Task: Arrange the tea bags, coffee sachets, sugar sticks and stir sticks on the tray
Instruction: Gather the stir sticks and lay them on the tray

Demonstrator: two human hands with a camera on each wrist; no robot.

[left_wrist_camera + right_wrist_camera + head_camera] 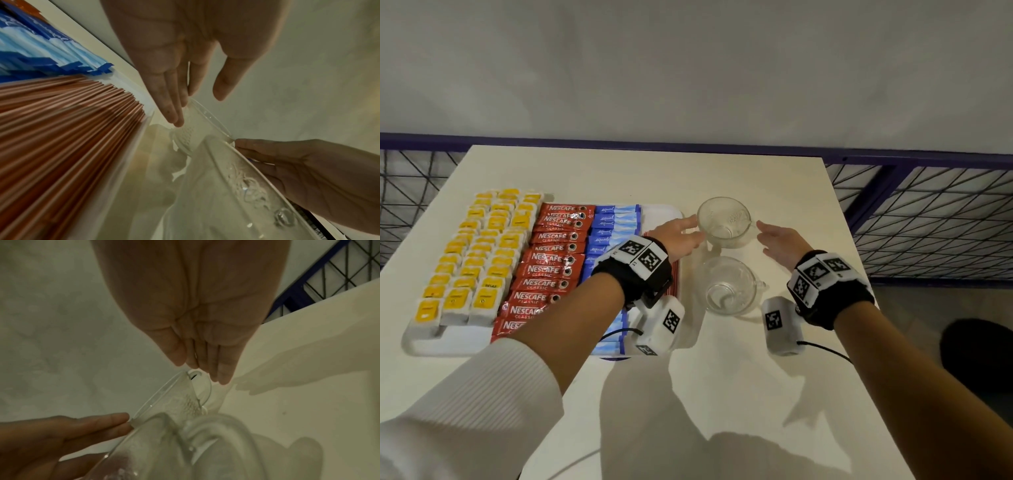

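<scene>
A white tray [448, 342] on the left holds rows of yellow tea bags [479, 253], red coffee sachets [551, 260], blue sugar sticks [613, 222] and, by its right rim, orange stir sticks [72, 138]. A clear glass cup [723, 219] stands just right of the tray's far corner. My left hand [688, 233] reaches over the tray's right side, and its straight fingers [174, 116] touch the cup's left wall. My right hand [774, 236] is on the cup's right side with straight fingers [222, 374] at the handle [202, 386]. Neither hand grips anything.
A second clear glass cup [729, 286] stands on the table nearer to me, between my wrists. The table's right edge [842, 240] borders a blue metal grille [928, 212]. A dark round object [979, 359] lies low at the right.
</scene>
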